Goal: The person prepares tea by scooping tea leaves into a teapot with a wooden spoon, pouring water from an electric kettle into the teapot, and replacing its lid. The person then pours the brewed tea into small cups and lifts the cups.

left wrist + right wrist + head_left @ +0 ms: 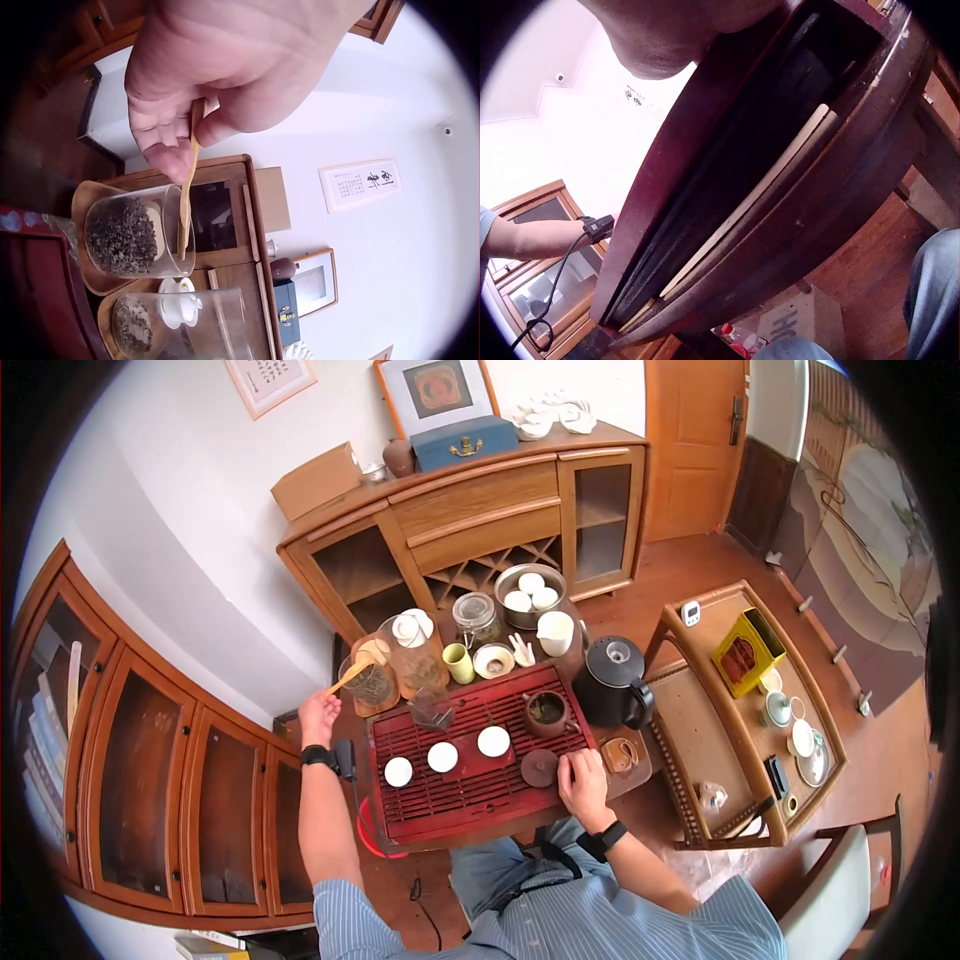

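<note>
My left hand [320, 715] pinches a slim wooden tea scoop [185, 217] between thumb and fingers. In the left wrist view the scoop's tip reaches into the mouth of a glass jar [124, 236] partly filled with dark, curled tea leaves. Beside it stands a second glass jar [133, 324] with tea leaves. My right hand [583, 785] rests on the right edge of the red tea tray [430, 822], holding nothing. Close to its fingers lies a round dark lid [540, 768]. Behind the lid sits an uncovered brown teapot [560, 726] with dark contents.
White cups [443, 757] and a glass pitcher [431, 712] stand on the tray. Behind are a green bamboo cup [459, 663], a lidded jar [476, 622], a white pitcher [555, 633] and a steel bowl [522, 622]. A black kettle [608, 690] stands right, near a rattan cart [690, 760].
</note>
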A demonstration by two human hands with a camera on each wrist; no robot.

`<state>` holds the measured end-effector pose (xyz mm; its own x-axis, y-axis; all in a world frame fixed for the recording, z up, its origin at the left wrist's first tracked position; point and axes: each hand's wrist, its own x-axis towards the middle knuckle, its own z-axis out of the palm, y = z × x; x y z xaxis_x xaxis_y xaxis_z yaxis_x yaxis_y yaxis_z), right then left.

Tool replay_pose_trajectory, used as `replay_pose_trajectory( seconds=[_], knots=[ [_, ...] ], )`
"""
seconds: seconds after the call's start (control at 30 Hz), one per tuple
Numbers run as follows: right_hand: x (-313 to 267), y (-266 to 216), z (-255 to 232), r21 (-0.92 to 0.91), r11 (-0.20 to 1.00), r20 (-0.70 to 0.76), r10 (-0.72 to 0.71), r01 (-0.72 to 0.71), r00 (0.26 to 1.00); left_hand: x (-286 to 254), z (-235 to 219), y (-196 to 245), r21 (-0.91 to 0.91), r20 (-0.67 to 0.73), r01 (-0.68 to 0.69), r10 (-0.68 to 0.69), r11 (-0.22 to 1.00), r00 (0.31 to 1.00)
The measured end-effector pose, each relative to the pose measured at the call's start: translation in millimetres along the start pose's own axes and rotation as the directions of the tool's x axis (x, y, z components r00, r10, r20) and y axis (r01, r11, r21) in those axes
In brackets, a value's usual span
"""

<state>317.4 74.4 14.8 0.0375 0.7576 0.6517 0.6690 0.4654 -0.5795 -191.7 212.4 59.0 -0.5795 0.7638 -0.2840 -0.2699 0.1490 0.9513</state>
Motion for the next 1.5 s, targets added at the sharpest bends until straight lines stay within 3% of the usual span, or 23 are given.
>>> replay_pose_trajectory(
  seconds=[0.07,0.17,0.27,0.4,0.47,0.53,0.6,0.73,0.93,1.27,1.5],
  knots=[
    [-2.8,0.1,-0.7,0.010,1.000,0.007,0.006,-0.006,1.000,-13.9,0.4,4.9,0.008,-0.020,-0.012,0.012,1.000,1.000],
    [0.9,-1.0,-0.8,-0.025,0.999,0.016,-0.029,0.029,0.999,4.3,-12.0,7.8,0.260,-0.026,-0.130,0.141,0.957,0.990],
    [0.8,-1.9,0.3,-0.008,0.999,0.000,-0.046,0.046,0.999,-0.7,4.4,12.2,0.392,-0.015,-0.246,0.274,0.886,0.962],
    [-0.6,0.0,2.7,-0.017,0.998,-0.010,-0.066,0.066,0.998,-4.5,27.9,15.9,0.527,0.045,-0.306,0.334,0.793,0.942],
    [-0.6,0.6,2.2,-0.017,0.997,-0.012,-0.071,0.070,0.997,1.4,38.7,11.9,0.590,0.039,-0.267,0.303,0.762,0.952],
    [-0.3,-0.4,1.6,-0.034,0.998,0.008,-0.059,0.059,0.998,1.6,42.8,8.0,0.548,0.023,-0.263,0.300,0.794,0.954],
    [1.6,-0.9,2.3,-0.037,0.998,0.003,-0.053,0.054,0.999,3.3,45.6,8.0,0.452,-0.086,-0.115,0.171,0.884,0.981],
    [1.0,-2.2,1.1,-0.037,0.998,0.017,-0.053,0.054,0.998,0.0,37.6,7.2,0.313,-0.149,-0.005,0.055,0.950,0.987],
    [-0.8,0.4,3.2,-0.053,0.997,0.023,-0.060,0.061,0.998,-1.8,30.9,0.3,0.167,-0.104,0.000,0.018,0.986,0.994],
    [-0.8,0.5,3.6,-0.040,0.998,0.022,-0.047,0.048,0.999,1.5,31.3,-3.1,0.167,-0.056,-0.016,0.025,0.986,0.998],
    [0.3,-0.3,2.4,-0.062,0.997,0.027,-0.041,0.043,0.999,0.7,22.1,-9.3,0.050,-0.034,0.044,-0.042,0.998,0.999]
  ],
)
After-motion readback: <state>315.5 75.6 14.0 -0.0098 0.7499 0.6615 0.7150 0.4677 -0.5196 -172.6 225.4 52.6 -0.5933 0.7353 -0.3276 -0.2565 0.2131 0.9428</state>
